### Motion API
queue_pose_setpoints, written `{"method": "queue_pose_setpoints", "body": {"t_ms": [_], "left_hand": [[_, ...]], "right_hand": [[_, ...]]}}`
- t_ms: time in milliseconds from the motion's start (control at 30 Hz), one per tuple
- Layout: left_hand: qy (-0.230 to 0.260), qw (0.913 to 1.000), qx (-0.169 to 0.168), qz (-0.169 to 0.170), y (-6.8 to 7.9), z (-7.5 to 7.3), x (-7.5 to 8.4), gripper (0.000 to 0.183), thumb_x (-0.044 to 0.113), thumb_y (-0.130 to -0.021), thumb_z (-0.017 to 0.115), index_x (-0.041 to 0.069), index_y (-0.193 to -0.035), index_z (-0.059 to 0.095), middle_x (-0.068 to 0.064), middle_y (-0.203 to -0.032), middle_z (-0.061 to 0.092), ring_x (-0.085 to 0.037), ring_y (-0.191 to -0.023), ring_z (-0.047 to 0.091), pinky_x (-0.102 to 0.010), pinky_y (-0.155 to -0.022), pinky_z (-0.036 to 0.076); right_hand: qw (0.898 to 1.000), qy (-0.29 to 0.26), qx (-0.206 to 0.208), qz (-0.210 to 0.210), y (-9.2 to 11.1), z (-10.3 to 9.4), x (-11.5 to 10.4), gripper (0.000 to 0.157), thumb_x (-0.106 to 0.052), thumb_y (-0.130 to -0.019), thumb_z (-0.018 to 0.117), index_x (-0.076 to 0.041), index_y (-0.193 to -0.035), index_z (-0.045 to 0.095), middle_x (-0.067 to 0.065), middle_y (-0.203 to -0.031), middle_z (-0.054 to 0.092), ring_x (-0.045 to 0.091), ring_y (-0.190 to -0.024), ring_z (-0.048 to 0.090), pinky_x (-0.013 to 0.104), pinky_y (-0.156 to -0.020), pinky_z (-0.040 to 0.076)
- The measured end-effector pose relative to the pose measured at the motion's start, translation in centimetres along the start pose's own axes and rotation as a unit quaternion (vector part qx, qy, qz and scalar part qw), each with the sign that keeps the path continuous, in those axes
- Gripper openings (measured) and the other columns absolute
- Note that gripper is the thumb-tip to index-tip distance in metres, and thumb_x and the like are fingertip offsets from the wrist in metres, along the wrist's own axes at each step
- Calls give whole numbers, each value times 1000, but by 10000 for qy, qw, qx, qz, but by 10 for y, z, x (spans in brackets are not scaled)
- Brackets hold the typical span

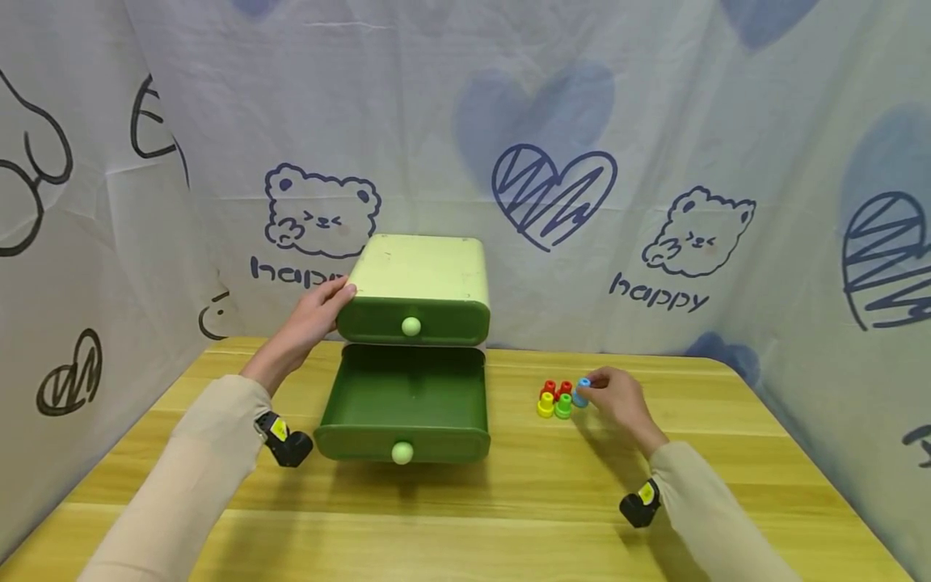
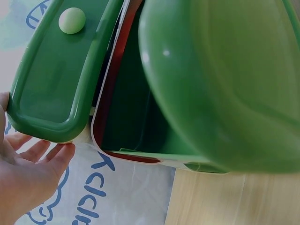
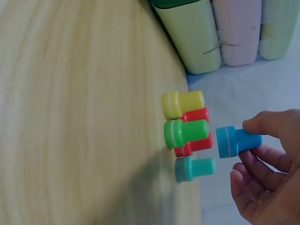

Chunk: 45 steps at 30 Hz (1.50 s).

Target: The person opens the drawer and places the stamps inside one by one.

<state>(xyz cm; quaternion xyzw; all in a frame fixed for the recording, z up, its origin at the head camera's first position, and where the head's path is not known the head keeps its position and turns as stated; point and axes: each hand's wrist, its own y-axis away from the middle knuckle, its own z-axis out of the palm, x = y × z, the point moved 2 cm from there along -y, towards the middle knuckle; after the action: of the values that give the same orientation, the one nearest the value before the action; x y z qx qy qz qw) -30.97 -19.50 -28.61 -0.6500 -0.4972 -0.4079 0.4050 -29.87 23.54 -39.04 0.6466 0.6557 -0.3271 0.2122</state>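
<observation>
To the cabinet's point(image 1: 425, 267) right, we see two red pieces point(image 3: 199, 144) only partly, behind the yellow piece point(image 3: 183, 105) and green piece point(image 3: 187, 133); there the right hand point(image 3: 272, 173) covers part of a blue piece point(image 3: 227, 142). Behind the cabinet's left side, we lose the lettering's point(image 1: 284, 273) end. Left of the cabinet, the head view's bottom edge cuts the left sleeve point(image 1: 192, 457).

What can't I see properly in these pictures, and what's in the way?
Head view: inside the top drawer; its closed front hides it.
Right wrist view: parts of the two red pieces; the yellow piece and green piece block them.
Left wrist view: part of the left hand, cut off by the left edge.
</observation>
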Motion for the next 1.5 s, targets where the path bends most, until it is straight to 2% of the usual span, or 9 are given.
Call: {"method": "queue_pose_setpoints", "body": {"t_ms": [167,500,800,1133,1333,1500], "left_hand": [[-22,10000,29,-7,0,0,0,66,37,-105,36,1,-154,11,-23,-156,16,-37,-138,29,-47,-112,28],[19,10000,51,-34,-1,0,-1,66,38,-105,37,3,-155,11,-23,-156,17,-38,-136,31,-46,-112,28],[-4,10000,51,-30,-1,0,-1,66,38,-105,36,3,-155,11,-22,-156,17,-37,-137,31,-47,-112,28],[-22,9998,143,-103,-3,0,-2,65,37,-105,37,2,-154,14,-23,-155,22,-37,-134,35,-45,-111,30],[-21,9999,121,-43,-3,-1,-2,65,37,-105,37,2,-154,13,-23,-155,21,-38,-135,34,-45,-111,30],[16,9999,112,-33,-3,-1,-3,65,37,-105,37,2,-154,14,-23,-155,21,-37,-135,33,-46,-111,30]], "right_hand": [[9998,83,-125,-120,-1,2,-11,27,-12,-87,70,8,-102,64,19,-97,67,32,-89,62,41,-76,54],[9974,-137,-600,-380,1,10,-34,22,-12,-88,69,5,-101,65,14,-95,66,28,-89,62,35,-71,55],[9913,-116,-965,-886,5,14,-56,21,-13,-90,68,4,-102,65,10,-94,67,25,-89,63,34,-70,54],[9821,-15,-1169,-1474,7,15,-78,18,-12,-90,67,2,-100,66,8,-91,67,24,-88,63,32,-69,55],[9784,24,-1313,-1594,7,13,-90,17,-12,-91,67,2,-101,66,8,-93,67,24,-89,63,31,-68,55],[9757,27,-1453,-1638,9,11,-103,18,-12,-92,66,1,-103,66,9,-95,67,23,-84,62,29,-62,53]]}}
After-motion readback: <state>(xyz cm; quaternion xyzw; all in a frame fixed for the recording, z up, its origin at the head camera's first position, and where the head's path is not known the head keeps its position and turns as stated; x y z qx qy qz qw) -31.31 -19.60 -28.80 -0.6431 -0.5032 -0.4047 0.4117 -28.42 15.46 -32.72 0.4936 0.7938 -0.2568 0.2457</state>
